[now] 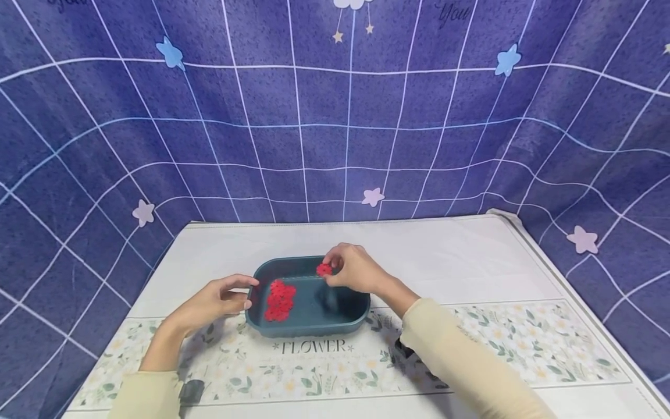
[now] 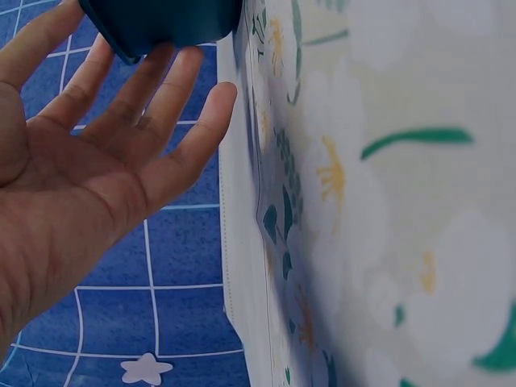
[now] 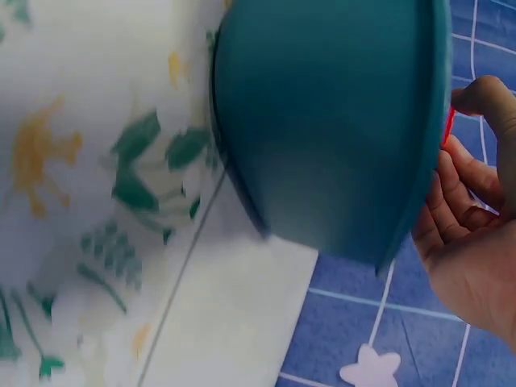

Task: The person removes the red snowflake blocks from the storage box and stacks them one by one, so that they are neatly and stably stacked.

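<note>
Over the far side of the teal tray (image 1: 314, 330), your right hand (image 1: 357, 269) pinched one red flower (image 1: 324, 269), probably with fingertips because it was small; your left hand (image 1: 209, 301), fingers spread, touched the tray's left end, seemingly steadying it beside the flower cluster (image 1: 280, 301) inside.

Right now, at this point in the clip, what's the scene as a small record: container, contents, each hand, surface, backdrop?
container: dark teal, rounded rectangular tray
contents: bright red flower-shaped pieces, clustered in the tray's left part; overlapping, exact count unclear
left hand: at the tray's left end, fingertips at the rim
right hand: pinches one red flower-shaped piece above the tray
surface: white tablecloth with floral band and the word FLOWER
backdrop: blue cloth with pale grid lines and stars
</note>
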Demonstrator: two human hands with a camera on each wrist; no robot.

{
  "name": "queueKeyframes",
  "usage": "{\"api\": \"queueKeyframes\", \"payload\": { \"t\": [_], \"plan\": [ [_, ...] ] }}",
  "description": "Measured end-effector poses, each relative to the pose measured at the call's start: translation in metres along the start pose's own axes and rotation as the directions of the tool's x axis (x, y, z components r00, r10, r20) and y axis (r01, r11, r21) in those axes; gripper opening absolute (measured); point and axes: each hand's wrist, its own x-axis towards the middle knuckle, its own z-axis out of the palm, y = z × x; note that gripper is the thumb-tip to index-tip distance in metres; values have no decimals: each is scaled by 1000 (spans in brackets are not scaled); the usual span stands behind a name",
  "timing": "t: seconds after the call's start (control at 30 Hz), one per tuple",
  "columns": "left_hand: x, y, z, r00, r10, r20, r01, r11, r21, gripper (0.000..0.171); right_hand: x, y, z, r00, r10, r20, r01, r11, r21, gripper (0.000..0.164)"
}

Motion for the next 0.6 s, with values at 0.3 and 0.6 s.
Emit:
{"api": "queueKeyframes", "payload": {
  "t": [0.3,0.6],
  "plan": [
    [1,-1,0,1000,2,-7,-2,1000,19,52,-15,17,-29,999,26,-37,-27,1000,-14,24],
    [1,0,-1,1000,-8,-12,8,999,35,53,-38,42,-56,994,47,-95,-51,998,-32,19]
  ]
}}
